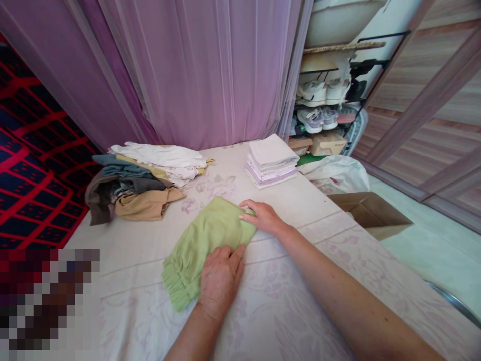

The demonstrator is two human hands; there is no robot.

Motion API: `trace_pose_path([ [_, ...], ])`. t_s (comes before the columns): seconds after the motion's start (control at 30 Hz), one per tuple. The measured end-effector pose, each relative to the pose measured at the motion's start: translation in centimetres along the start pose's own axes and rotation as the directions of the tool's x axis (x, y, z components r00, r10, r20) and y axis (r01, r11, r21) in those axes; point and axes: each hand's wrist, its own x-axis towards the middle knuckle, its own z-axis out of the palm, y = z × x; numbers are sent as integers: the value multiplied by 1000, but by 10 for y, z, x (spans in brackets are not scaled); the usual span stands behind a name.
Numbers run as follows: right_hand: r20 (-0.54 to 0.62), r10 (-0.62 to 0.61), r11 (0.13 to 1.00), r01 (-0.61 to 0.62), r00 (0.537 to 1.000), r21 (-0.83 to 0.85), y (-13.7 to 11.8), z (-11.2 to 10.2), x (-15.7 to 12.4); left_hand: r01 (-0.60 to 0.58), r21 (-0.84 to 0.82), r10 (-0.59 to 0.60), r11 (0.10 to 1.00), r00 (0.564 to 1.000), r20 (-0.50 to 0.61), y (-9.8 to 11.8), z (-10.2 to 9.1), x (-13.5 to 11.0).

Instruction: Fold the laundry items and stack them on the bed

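Light-green pants [201, 235] lie folded on the patterned bedsheet, with a gathered elastic waistband at the lower left end. My left hand [221, 276] rests flat on the near side of the cloth, its fingers stretched out and pointing away from me. At the far right end of the pants, my right hand [263, 216] pinches the folded edge between thumb and fingers. The underside of the fold is hidden.
A loose heap of clothes [139, 180] lies at the back left, and a neat stack of folded white and lilac cloths [272, 158] at the back right. Beyond the bed's right edge are an open cardboard box [372, 213], a plastic bag [341, 173] and a shoe rack [361, 103].
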Motion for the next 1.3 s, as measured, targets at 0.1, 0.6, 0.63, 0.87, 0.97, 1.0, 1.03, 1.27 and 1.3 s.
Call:
trace_pose_path([
  [0.1, -3, 43, 995, -43, 999, -85, -4, 7, 2, -15, -13, 14, 1000, 1000, -15, -1, 3, -1],
  [0.6, 141, 178, 949, -132, 974, -286, -10, 20, 16, -4, -90, 2, 996, 1000, -19, 6, -3, 9],
  [0.63, 138, 178, 949, -134, 974, -284, -10, 20, 16, -32, -93, 28, 995, 999, -40, 6, -1, 9],
  [0.87, -52, 75, 988, -81, 996, -129, -10, 12, 6, -86, -136, 89, 987, 996, 12, 4, 11, 10],
  [0.97, -126, -43, 996, 32, 991, -85, -10, 8, -6, -75, -150, 77, 986, 997, 11, 4, 12, 10],
  [1.0, -92, -91, 991, 81, 992, -104, -11, 7, -11, -72, -158, 75, 985, 997, 13, 5, 12, 10],
  [1.03, -28, -128, 984, 123, 991, -131, -11, 8, -15, -70, -165, 73, 984, 997, 14, 5, 12, 10],
  [1.27, 259, -102, 956, 167, 960, -240, -12, 14, -21, -45, -173, 47, 984, 999, 10, 5, 11, 11],
  [1.3, 247, -104, 961, 161, 964, -225, -11, 14, -20, -39, -174, 43, 984, 999, 18, 5, 11, 11],
])
